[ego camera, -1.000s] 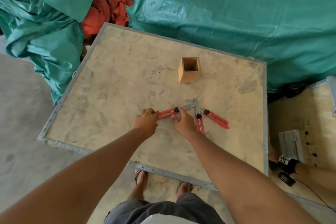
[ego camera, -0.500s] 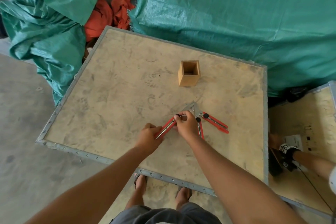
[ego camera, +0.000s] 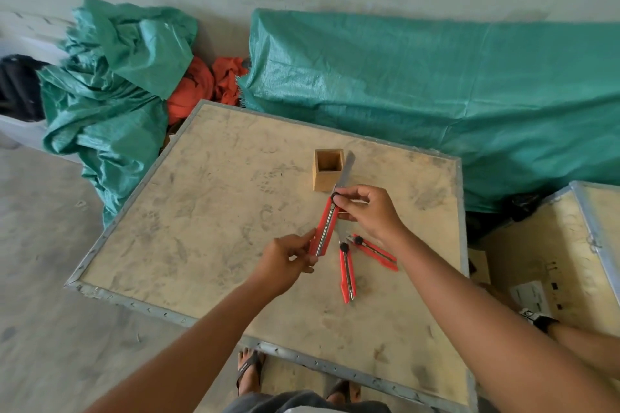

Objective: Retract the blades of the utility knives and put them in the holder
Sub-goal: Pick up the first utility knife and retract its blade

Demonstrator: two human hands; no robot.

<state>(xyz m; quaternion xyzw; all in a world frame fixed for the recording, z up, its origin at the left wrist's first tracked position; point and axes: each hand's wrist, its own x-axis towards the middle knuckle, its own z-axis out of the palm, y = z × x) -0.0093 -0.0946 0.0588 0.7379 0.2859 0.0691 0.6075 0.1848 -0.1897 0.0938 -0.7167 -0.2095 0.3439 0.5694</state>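
I hold a red utility knife (ego camera: 326, 225) above the table with both hands, its long steel blade (ego camera: 345, 171) still out and pointing up past the holder. My left hand (ego camera: 289, 260) grips the knife's rear end. My right hand (ego camera: 367, 211) pinches the black slider knob near the front. Two more red utility knives lie on the table: one (ego camera: 347, 273) pointing toward me, the other (ego camera: 375, 252) angled to the right, partly under my right wrist. The small square wooden holder (ego camera: 323, 174) stands upright behind the blade, and I see nothing inside it.
The worktop is a plywood crate lid with a metal rim (ego camera: 141, 191). Green tarpaulins (ego camera: 436, 90) and orange cloth (ego camera: 198, 87) are piled behind it. A second crate (ego camera: 550, 261) stands at the right, with another person's arm (ego camera: 577, 342) beside it.
Both hands have lifted one knife off the table and turned it so the blade points up and away. The other two knives stay where they lay. The camera has tilted upward.
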